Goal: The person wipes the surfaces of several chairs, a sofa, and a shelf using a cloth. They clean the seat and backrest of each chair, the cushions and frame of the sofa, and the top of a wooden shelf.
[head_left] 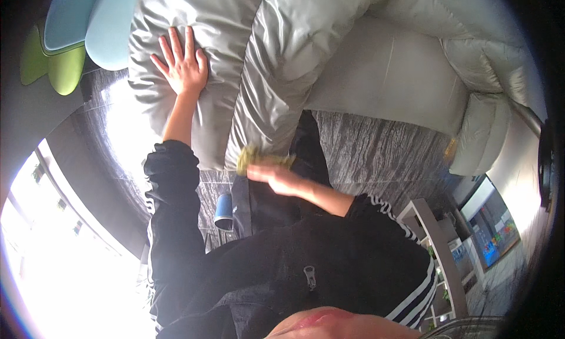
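A grey, shiny, padded sofa [276,62] fills the top middle of the view. On its puffy armrest my left hand [185,71] lies flat, fingers spread, holding nothing. Lower down, my right hand [276,177] grips a yellow-green cloth [250,156] against the near lower edge of the padding. That hand is slightly blurred, and its fingers are partly hidden by the cloth.
A blue bin [223,212] stands on the dark streaked floor [376,150] beside my leg. Blue chairs [109,33] and green chairs [65,71] are at the upper left. A grey shelf unit [432,239] stands at the lower right, and bright windows [59,245] line the left.
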Motion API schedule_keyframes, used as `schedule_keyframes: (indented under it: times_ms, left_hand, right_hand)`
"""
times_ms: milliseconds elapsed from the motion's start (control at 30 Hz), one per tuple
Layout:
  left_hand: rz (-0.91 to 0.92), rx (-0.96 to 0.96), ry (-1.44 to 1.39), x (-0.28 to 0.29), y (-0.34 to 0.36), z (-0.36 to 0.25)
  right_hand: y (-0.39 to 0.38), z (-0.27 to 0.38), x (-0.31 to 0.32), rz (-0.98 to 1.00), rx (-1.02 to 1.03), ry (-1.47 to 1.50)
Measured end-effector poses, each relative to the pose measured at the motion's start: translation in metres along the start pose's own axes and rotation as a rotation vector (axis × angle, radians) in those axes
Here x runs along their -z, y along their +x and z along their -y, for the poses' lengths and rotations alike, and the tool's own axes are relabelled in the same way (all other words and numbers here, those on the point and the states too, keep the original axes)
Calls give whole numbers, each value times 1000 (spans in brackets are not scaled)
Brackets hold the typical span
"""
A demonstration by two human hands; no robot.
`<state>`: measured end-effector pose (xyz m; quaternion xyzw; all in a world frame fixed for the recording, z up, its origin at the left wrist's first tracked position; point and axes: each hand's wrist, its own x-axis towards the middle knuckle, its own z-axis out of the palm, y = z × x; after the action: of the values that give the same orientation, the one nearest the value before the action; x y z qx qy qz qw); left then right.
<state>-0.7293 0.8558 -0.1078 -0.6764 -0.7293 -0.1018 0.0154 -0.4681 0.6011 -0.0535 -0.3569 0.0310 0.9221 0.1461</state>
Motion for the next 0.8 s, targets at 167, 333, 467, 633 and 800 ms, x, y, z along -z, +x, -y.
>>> schedule_keyframes:
  times_ms: [167, 333, 467, 633, 800]
  left_hand:
    - [-5, -11, 8, 1, 1, 3]
    - [-25, 16, -13, 0, -3, 9]
    - [-24, 18, -6, 4, -3, 6]
    - [2, 22, -14, 4, 0, -3]
    - [38, 41, 39, 9, -2, 4]
  right_hand:
    - [-1, -54, 53, 93, 455, -1299]
    - [-17, 139, -9, -357, 723, -1352]
    - [-20, 324, -4, -813, 1558, -1268]
    - [-13, 423, -12, -955, 1591, -1068]
    - [57, 294, 9, -926, 1525, -1333]
